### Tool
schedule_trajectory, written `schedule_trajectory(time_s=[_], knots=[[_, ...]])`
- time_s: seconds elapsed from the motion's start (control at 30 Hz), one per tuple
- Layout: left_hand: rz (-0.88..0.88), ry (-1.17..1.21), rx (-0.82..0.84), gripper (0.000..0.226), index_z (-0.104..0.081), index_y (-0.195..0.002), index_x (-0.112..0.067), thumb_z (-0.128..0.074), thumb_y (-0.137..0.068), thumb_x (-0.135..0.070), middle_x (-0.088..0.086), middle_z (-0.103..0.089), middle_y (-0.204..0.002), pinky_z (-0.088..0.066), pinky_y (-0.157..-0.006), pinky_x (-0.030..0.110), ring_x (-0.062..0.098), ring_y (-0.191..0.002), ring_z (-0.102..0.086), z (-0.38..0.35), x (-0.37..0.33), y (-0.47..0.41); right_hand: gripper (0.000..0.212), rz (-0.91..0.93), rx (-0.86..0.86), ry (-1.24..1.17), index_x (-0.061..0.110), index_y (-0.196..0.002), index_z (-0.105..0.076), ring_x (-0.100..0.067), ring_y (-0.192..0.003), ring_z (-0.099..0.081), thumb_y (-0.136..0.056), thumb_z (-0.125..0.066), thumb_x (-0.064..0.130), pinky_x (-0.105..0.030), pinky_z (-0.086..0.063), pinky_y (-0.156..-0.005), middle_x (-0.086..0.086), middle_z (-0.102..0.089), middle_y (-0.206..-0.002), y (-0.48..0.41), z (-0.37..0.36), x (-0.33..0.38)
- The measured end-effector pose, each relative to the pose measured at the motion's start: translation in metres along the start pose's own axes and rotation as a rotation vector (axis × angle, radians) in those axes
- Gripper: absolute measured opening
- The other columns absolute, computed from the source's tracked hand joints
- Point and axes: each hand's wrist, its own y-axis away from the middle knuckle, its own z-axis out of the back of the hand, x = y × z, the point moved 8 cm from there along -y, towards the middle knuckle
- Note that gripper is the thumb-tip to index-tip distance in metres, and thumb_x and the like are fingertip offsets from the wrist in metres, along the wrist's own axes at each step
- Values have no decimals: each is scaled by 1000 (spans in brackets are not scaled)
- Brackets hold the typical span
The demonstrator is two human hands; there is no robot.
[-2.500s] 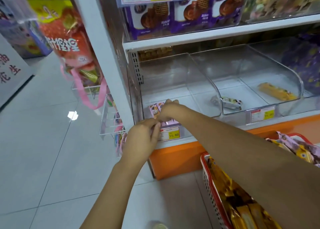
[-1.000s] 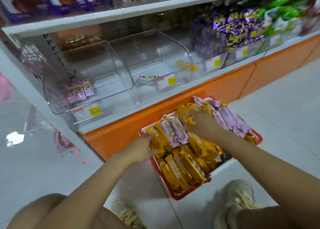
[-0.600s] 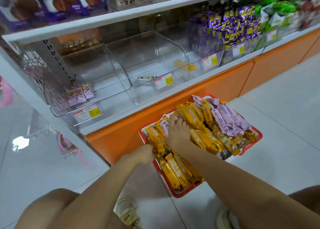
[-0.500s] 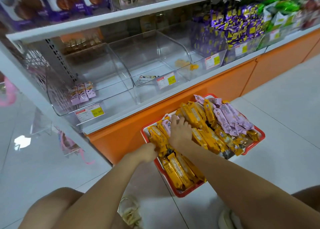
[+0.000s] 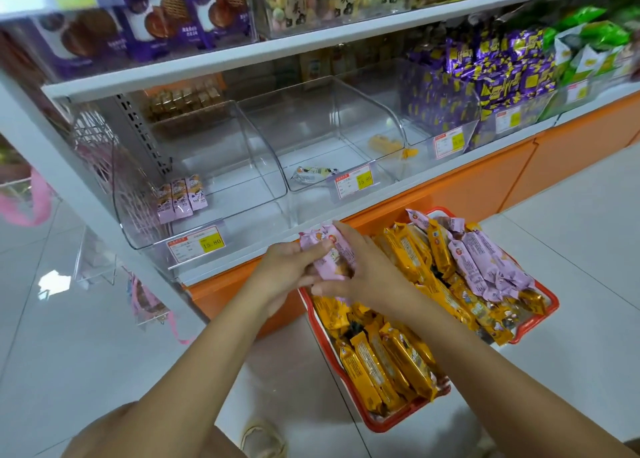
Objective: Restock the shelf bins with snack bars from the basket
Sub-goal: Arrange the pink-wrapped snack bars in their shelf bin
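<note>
Between basket (image 5: 381, 424) and clear bin (image 5: 221, 153), left hand (image 5: 287, 269) and right hand (image 5: 370, 277) grip perhaps two pink bars (image 5: 334, 257).

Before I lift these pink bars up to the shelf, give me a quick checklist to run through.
1. Grip: left hand and right hand both grip the held pink bars: ok.
2. Matching bin: the left bin holds three shelved pink bars with the same wrapper: ok.
3. Room: bare bin floor beside them: ok.
4. Path: nothing between the hands and the bin's opening: ok.
5. Clear of the basket: bars lifted above its rim: ok.
6. Count of bars in the grip: cannot tell.
</note>
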Motion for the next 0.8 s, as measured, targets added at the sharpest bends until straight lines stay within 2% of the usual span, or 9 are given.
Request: schedule_trajectory(time_s=[0.1, 0.2, 0.37, 0.43, 0.53, 0.6, 0.67, 0.73, 0.8], knots=[[-11, 85, 13, 12, -68, -91, 0, -63, -85, -9, 15, -71, -81, -58, -72, 30, 19, -68, -69, 13, -19, 4, 79, -42, 63, -271, 37, -148, -29, -7, -120, -51, -81, -72, 40, -31, -47, -100, 10, -47, -134, -5, 7, 15], [-13, 201, 39, 10, -68, -91, 0, -59, -85, -1, 18, -73, -91, -58, -76, 31, 22, -77, -72, 26, -35, 3, 51, -80, 53, -583, 30, -138, -48, 0, -97, -66, -91, -63, 18, -19, -55, -79, 7, -62, -119, -17, 11, 20], [-31, 343, 25, 19, -65, -96, 5, -61, -79, -3, 20, -72, -95, -59, -74, 31, 24, -82, -72, 51, -57, -1, 37, -141, 84, -957, 10, -113, -66, -27, -100, -69, -77, -68, 16, -39, -54, -86, -14, -71, -107, -51, 8, 37], [-62, 388, 25, 32, -63, -102, 8, -63, -73, -6, 21, -71, -100, -59, -77, 31, 24, -85, -72, 61, -66, -2, 24, -136, 41, -872, 8, -98, -71, -29, -95, -70, -77, -70, 19, -42, -52, -88, -16, -73, -99, -65, 8, 42], [-131, 412, -24, 18, -65, -93, 4, -61, -77, -3, 17, -72, -94, -59, -76, 30, 21, -81, -72, 78, -78, -4, 28, -119, 38, -677, 6, -103, -69, -39, -101, -67, -90, -63, 29, -55, -51, -92, -21, -70, -105, -83, 0, 59], [-164, 460, -68, 19, -65, -91, 4, -62, -75, -4, 15, -72, -93, -58, -77, 32, 21, -80, -72, 89, -84, -5, 30, -77, 67, -563, 12, -106, -69, -28, -89, -72, -96, -55, 36, -41, -59, -73, -12, -74, -98, -91, -5, 77], [-184, 493, -98, 33, -64, -99, 5, -64, -69, -9, 16, -71, -99, -57, -81, 33, 21, -83, -71, 99, -87, -7, 29, 12, 91, -422, 17, -109, -70, -16, -77, -72, -97, -52, 37, -22, -53, -54, -2, -75, -92, -97, -8, 100], [-194, 509, -113, 34, -63, -100, 4, -65, -69, -10, 16, -69, -102, -57, -81, 34, 21, -84, -70, 108, -89, -8, 32, 85, 51, -260, 19, -119, -66, -13, -81, -70, -96, -53, 38, -22, -53, -59, 0, -73, -94, -107, -8, 115], [-195, 523, -120, 18, -62, -92, 0, -63, -76, -7, 15, -69, -97, -59, -76, 33, 20, -78, -70, 117, -91, -9, 37, 113, -49, -145, 17, -127, -58, -10, -83, -65, -96, -54, 36, -24, -52, -66, 1, -68, -94, -118, -5, 125]])
